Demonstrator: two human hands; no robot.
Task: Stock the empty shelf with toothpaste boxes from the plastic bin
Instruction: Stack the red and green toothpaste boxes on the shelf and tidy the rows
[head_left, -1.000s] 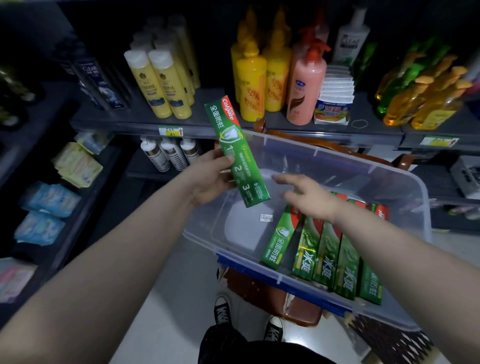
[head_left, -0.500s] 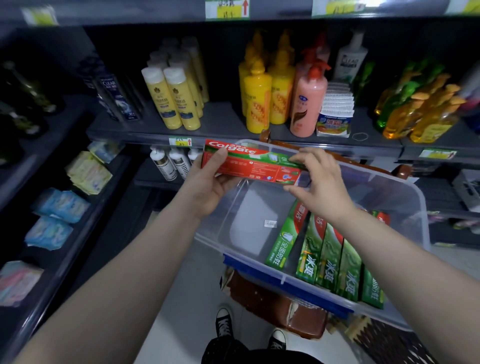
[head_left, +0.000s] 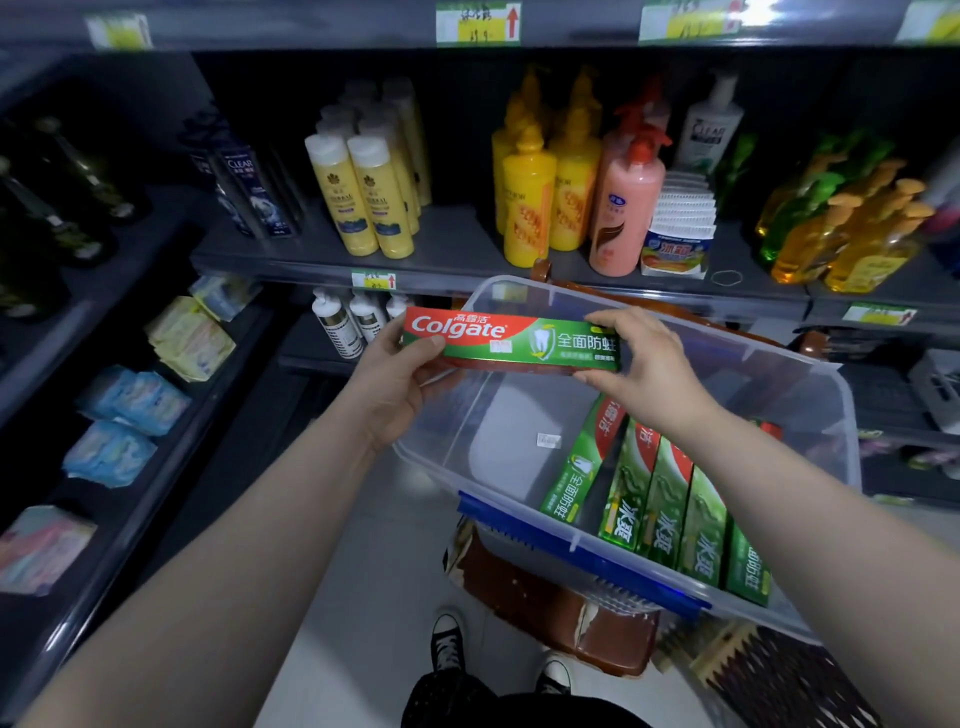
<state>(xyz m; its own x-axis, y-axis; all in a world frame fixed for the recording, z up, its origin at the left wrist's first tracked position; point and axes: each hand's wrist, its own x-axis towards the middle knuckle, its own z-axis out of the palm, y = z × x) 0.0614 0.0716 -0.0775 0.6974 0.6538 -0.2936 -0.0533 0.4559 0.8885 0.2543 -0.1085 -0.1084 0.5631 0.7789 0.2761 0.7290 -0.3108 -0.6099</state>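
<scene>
Toothpaste box (head_left: 511, 340) held level above plastic bin (head_left: 810, 395), left hand (head_left: 397, 382) gripping red end, right hand (head_left: 641, 358) pinching green end. Five boxes (head_left: 660, 493) left in bin. Risk: bottles (head_left: 374, 202) toppled if box is pushed into crowded shelf (head_left: 457, 254).

one red-and-green toothpaste box (head_left: 511, 340) held level above the clear plastic bin (head_left: 810, 395) — five boxes (head_left: 670, 499) lie inside
</scene>
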